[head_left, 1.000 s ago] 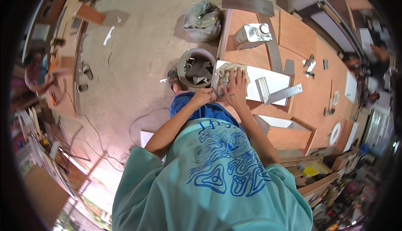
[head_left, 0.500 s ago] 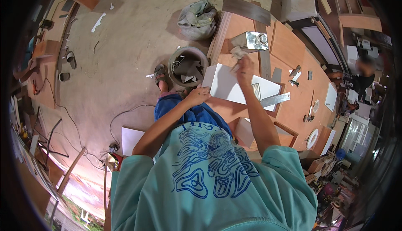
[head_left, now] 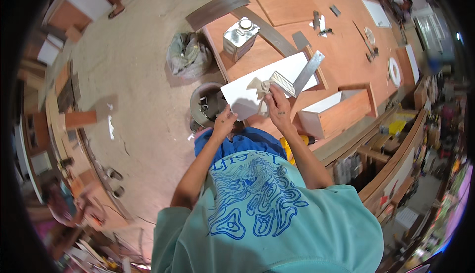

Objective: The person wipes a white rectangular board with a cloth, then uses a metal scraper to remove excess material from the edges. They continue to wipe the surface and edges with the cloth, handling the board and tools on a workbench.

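A white panel (head_left: 242, 95) lies across the near edge of the wooden worktable. My left hand (head_left: 226, 121) is closed on its near left corner. Above the white face, my right hand (head_left: 278, 107) pinches a crumpled beige rag (head_left: 259, 87), fingers wrapped round it. Beyond the rag a metal square (head_left: 308, 72) rests on the panel, its ridged stock beside my right fingers. Farther back on the table stands a rectangular metal tin (head_left: 240, 38) with a round cap.
An open white-lined wooden box (head_left: 341, 110) sits on the table to the right. Left of the table stand a bucket of scraps (head_left: 203, 102) and a stuffed grey sack (head_left: 188, 58). A dark plank (head_left: 217, 10) overhangs the table's far left corner. Another person (head_left: 69, 204) is at the lower left.
My right hand has drawn the rag away from the tin and back over the white panel. The left hand stays at the panel's corner. The whole view has swung round.
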Demonstrator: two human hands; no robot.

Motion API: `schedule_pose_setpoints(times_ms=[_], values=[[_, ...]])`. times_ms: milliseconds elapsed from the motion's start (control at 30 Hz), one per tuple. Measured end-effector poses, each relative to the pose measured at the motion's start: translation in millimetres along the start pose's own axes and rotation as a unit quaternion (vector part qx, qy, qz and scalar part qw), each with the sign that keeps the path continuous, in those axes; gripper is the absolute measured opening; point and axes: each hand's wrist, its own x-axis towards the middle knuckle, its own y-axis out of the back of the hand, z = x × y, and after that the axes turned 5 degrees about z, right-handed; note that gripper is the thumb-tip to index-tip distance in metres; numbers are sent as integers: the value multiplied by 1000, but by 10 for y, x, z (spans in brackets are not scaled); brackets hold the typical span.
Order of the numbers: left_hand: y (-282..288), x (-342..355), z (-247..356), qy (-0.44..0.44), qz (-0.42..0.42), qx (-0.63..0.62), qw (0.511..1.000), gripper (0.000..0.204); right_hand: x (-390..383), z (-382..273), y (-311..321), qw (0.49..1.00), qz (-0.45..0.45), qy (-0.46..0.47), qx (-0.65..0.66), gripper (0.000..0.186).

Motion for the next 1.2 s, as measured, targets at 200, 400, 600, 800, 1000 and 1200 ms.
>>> schedule_pose_setpoints(times_ms=[200, 400, 600, 800, 1000, 1200], values=[[-63, 153, 498, -284, -12, 492, 823, 70, -456, 130, 296, 919, 120, -321, 197, 39], [-304, 408, 648, -293, -74, 621, 723, 74, -488, 299, 873, 760, 155, -387, 499, 38], [-606, 608, 801, -313, -104, 641, 693, 76, -597, 327, 1298, 757, 229, -376, 483, 36], [-728, 428, 800, -310, -112, 665, 670, 88, -694, 563, 2151, 746, 384, -325, 436, 30], [-534, 191, 582, -329, -98, 688, 639, 86, -507, 483, 2541, 744, 398, -260, 470, 28], [-455, 157, 493, -348, -100, 679, 639, 81, -212, 700, 1841, 851, 155, -416, 282, 30]])
